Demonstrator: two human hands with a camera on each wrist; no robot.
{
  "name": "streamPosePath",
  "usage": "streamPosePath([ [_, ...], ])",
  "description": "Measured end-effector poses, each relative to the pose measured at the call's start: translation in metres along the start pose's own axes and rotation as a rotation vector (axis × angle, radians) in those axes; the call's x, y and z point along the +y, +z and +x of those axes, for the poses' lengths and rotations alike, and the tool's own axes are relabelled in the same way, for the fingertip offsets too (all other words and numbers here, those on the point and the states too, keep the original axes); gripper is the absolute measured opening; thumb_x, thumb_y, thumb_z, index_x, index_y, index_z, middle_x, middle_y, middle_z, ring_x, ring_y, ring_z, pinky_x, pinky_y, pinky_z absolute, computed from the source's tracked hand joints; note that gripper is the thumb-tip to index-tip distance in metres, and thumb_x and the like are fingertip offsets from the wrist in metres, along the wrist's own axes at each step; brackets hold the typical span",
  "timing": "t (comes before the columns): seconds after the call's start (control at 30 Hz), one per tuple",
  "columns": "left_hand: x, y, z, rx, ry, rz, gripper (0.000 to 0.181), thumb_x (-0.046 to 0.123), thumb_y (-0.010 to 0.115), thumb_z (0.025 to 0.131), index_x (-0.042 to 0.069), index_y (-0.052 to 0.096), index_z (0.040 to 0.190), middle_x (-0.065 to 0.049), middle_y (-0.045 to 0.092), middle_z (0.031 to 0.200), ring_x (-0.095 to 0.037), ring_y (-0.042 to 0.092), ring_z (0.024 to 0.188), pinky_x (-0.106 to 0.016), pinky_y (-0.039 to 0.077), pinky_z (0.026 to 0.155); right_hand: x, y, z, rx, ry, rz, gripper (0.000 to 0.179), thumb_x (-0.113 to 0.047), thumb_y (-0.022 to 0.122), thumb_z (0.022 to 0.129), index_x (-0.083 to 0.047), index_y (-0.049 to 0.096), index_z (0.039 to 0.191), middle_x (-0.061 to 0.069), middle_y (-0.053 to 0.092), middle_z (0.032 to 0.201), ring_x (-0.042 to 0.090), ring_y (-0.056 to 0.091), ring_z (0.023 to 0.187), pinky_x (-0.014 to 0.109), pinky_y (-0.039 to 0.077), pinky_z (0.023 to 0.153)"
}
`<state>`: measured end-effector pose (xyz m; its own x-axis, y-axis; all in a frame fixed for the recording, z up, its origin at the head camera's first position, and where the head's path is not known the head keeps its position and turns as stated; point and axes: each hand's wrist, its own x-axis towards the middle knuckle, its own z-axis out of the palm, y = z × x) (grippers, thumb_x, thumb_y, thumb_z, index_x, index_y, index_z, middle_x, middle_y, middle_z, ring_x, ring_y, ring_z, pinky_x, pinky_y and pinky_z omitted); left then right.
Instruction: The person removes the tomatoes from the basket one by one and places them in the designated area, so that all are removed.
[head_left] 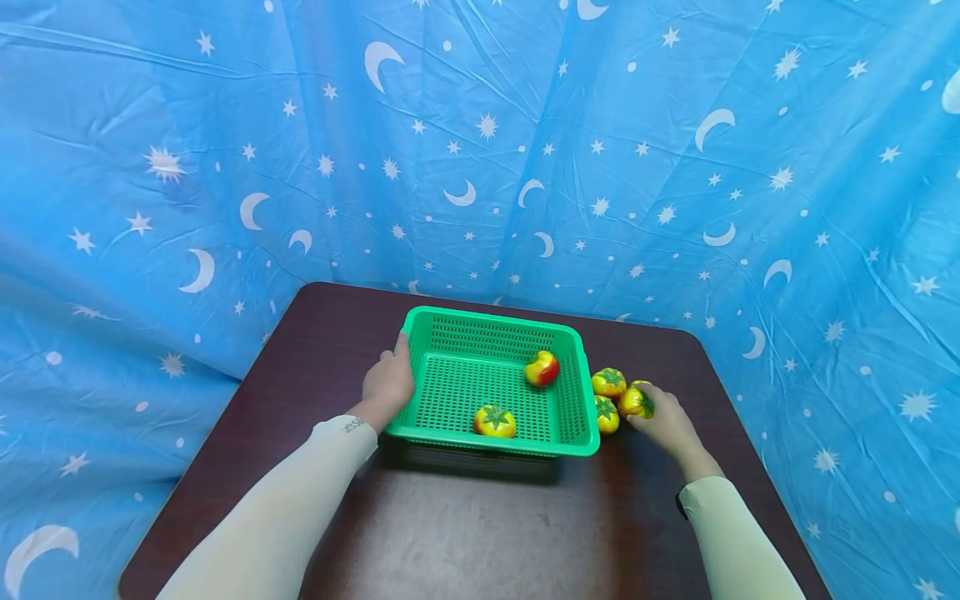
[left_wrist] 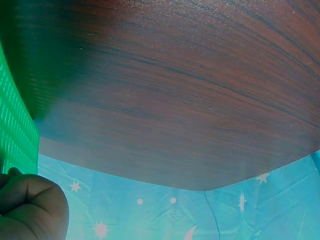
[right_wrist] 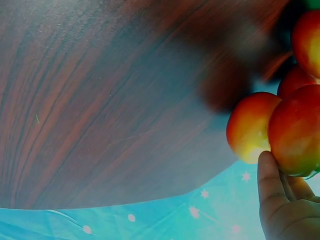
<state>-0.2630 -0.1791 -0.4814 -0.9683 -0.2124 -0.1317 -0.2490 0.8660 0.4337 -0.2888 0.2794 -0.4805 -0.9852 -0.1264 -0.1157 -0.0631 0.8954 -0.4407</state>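
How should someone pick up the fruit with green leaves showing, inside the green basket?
Probably from above, gripping the plump sides below the leaves: the fruit is round and sits leaf-side up, and the basket has walls around it, the near one close by, hindering a low approach.

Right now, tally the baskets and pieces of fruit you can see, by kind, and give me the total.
Green basket: 1
Red-and-yellow fruit: 6 (2 inside the basket, 4 outside it on the right)
Total: 7
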Motion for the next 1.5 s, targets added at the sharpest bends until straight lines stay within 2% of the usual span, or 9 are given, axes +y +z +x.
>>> streamPosePath([
  [0.4, -0.001, 0.001, 0.003, -0.004, -0.009, -0.008, 0.072, 0.004, 0.041, 0.103, 0.016, 0.003, 0.163, -0.027, 0.052, 0.131, -0.029, 0.057, 0.077, -0.039, 0.045, 0.061, 0.005, 0.004, 0.001, -0.009, 0.011, 0.001, 0.064, -0.018, 0.068, 0.094, -0.002, 0.041, 0.149, 0.035, 0.042, 0.142, 0.048, 0.048, 0.118, 0.064, 0.046, 0.100],
  [1.1, 0.000, 0.000, 0.000, -0.003, 0.001, -0.017, 0.070, 0.004, 0.039, 0.104, 0.015, 0.003, 0.163, -0.028, 0.052, 0.131, -0.029, 0.058, 0.077, -0.039, 0.045, 0.061, 0.008, 0.009, 0.002, -0.016, 0.019, -0.007, 0.063, -0.014, 0.070, 0.092, -0.001, 0.044, 0.147, 0.034, 0.047, 0.139, 0.049, 0.049, 0.121, 0.066, 0.044, 0.102],
  [1.5, 0.001, -0.002, -0.003, 0.004, -0.001, -0.017, 0.069, 0.004, 0.039, 0.104, 0.014, 0.005, 0.163, -0.027, 0.053, 0.131, -0.029, 0.058, 0.079, -0.040, 0.047, 0.063, 0.012, 0.013, 0.003, -0.008, -0.010, -0.016, 0.062, -0.014, 0.072, 0.090, 0.002, 0.046, 0.144, 0.034, 0.050, 0.135, 0.045, 0.052, 0.114, 0.062, 0.047, 0.098],
])
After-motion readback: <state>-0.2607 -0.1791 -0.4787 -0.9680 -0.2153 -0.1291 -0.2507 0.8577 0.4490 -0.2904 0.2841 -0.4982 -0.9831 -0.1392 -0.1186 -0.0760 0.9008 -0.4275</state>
